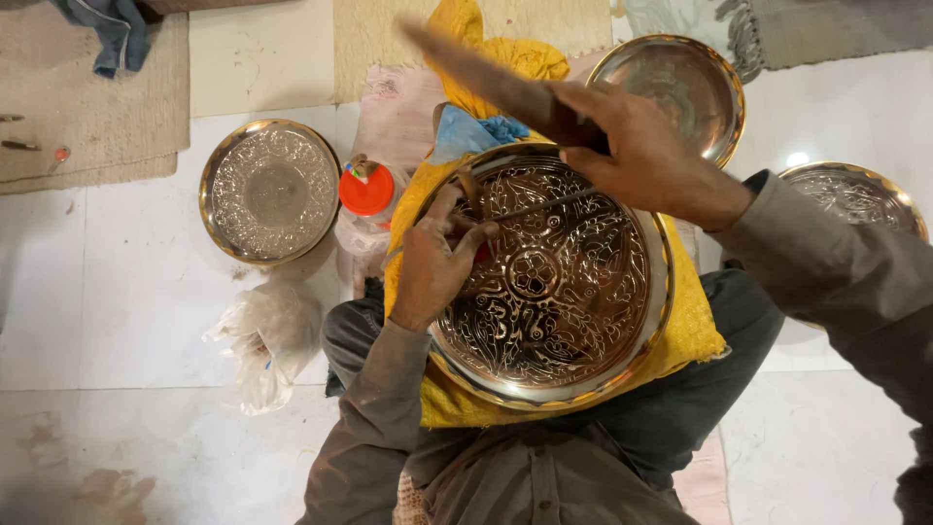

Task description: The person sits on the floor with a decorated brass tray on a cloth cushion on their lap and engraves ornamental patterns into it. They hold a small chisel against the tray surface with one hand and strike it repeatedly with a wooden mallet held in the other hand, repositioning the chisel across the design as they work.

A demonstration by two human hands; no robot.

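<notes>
Surrounding items on the white tiled floor

Round engraved metal plate [269,191] lies left; orange-capped plastic bottle [366,191] beside it; crumpled clear plastic bag [264,340] below; plain metal plate [677,87] upper right.

Raised mallet [486,78] motion-blurred, right-hand tray [855,199] partly hidden by sleeve, chisel tip [476,219] hidden among left fingers [457,228]

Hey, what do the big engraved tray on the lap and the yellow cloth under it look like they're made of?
Engraved tray: polished metal, likely brass or plated, judging by mirror glare, golden rim and chased floral relief. Yellow cloth: woven fabric with a matte, visibly gridded texture, draping softly; the fibre can't be told.
</notes>
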